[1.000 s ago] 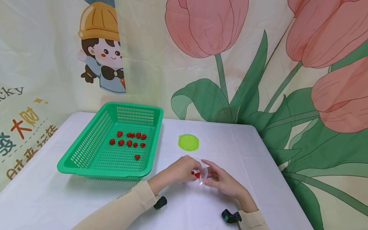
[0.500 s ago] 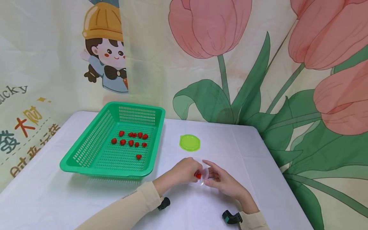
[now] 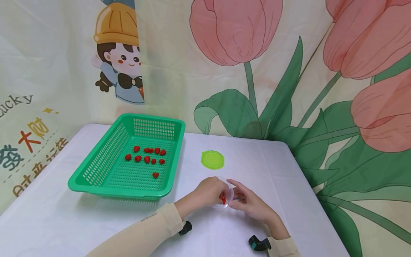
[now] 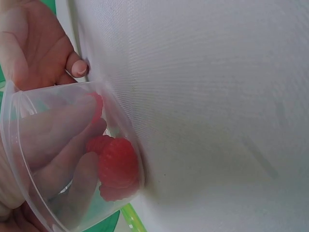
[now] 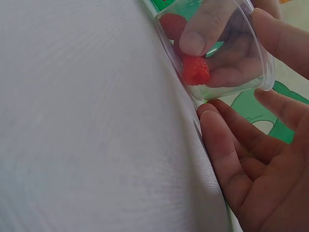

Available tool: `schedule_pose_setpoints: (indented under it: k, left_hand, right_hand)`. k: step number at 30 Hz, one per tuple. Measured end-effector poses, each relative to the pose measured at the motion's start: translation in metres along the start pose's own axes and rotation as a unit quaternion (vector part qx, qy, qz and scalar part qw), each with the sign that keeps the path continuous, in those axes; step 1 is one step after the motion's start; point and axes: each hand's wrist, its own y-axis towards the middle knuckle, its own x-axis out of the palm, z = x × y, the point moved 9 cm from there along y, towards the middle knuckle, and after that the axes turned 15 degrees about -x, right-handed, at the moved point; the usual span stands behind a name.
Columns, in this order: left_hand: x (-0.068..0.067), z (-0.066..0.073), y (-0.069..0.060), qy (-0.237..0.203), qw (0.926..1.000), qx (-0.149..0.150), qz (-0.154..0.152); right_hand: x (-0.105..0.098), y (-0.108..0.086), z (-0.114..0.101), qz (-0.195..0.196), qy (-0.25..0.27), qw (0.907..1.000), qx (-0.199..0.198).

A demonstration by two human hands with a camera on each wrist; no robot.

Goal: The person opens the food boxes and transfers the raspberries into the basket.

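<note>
A clear plastic cup (image 3: pixel 230 194) lies tipped on the white cloth between both hands, its mouth toward the person. My left hand (image 3: pixel 208 191) reaches inside; its thumb and fingers pinch a raspberry (image 5: pixel 195 72) near the wall. Other raspberries (image 4: pixel 118 164) lie deeper in the cup, partly covered by the fingers. My right hand (image 3: pixel 250 203) holds the cup by the rim, thumb and forefinger spread across it. In the right wrist view its remaining fingers (image 5: pixel 219 135) are bent below the cup, against the cloth.
At left stands a green slotted basket (image 3: pixel 122 193) with several raspberries (image 3: pixel 147 159) spread on its floor. A lime-green round lid (image 3: pixel 212 160) lies flat beyond the cup. A printed curtain (image 3: pixel 167 71) hangs behind the table (image 3: pixel 263 157).
My left hand has turned slightly and moved a little to the right. The raspberry at its fingertips sits lower in the cup's mouth. The right hand keeps its place.
</note>
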Motion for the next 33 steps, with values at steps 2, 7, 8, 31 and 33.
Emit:
schedule_pose_setpoints:
  k: [2, 7, 8, 31, 33]
  left_hand:
    - [0.000, 0.000, 0.000, -0.002, 1.0000, 0.001, -0.001]
    - [-0.002, 0.001, -0.001, -0.011, 0.9998, 0.013, -0.008]
    - [-0.002, 0.001, -0.001, -0.014, 0.9997, 0.016, -0.011]
    - [-0.042, -0.017, -0.010, -0.119, 0.9912, -0.026, -0.050]
    - [-0.052, -0.018, -0.015, -0.120, 0.9918, -0.021, -0.040]
  right_hand:
    - [0.000, 0.000, 0.000, 0.000, 0.002, 1.0000, -0.002]
    - [0.001, 0.000, -0.001, -0.003, 0.009, 0.9999, -0.007]
    - [0.001, 0.000, -0.001, -0.004, 0.010, 0.9999, -0.007]
    - [-0.001, -0.001, 0.001, 0.006, -0.013, 0.9997, 0.017]
    - [-0.002, -0.001, 0.001, 0.008, -0.016, 0.9996, 0.021]
